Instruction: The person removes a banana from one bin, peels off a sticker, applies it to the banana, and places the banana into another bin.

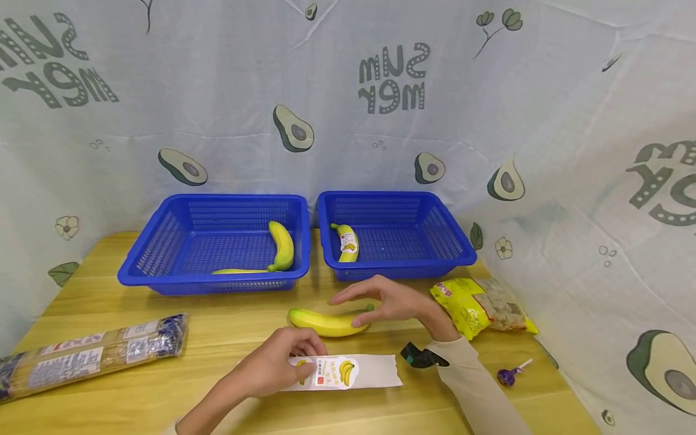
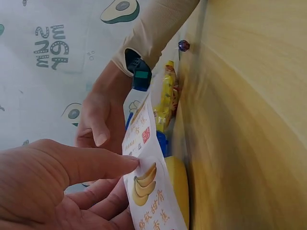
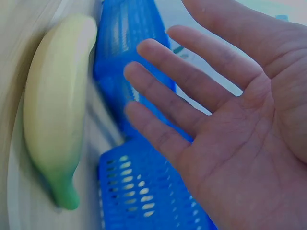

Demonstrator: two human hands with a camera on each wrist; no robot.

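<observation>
My left hand [image 1: 274, 365] pinches a white strip of banana stickers [image 1: 375, 370] above the front of the table. In the left wrist view the thumb lies on the printed face of the sticker strip [image 2: 148, 191], with the fingers behind it. A yellow banana [image 1: 323, 324] with green tips lies just beyond the strip. Over that banana's right end hovers my right hand [image 1: 397, 299], its fingers spread. The right wrist view shows the palm [image 3: 240, 143] holding nothing, apart from the banana [image 3: 57, 96].
Two blue baskets stand at the back: the left basket [image 1: 217, 281] holds bananas, the right basket [image 1: 402, 266] a stickered banana [image 1: 348, 238]. A noodle packet [image 1: 92, 356] lies left. At right are a yellow snack bag [image 1: 478, 305] and a lollipop [image 1: 507, 377]. Printed cloth hangs behind.
</observation>
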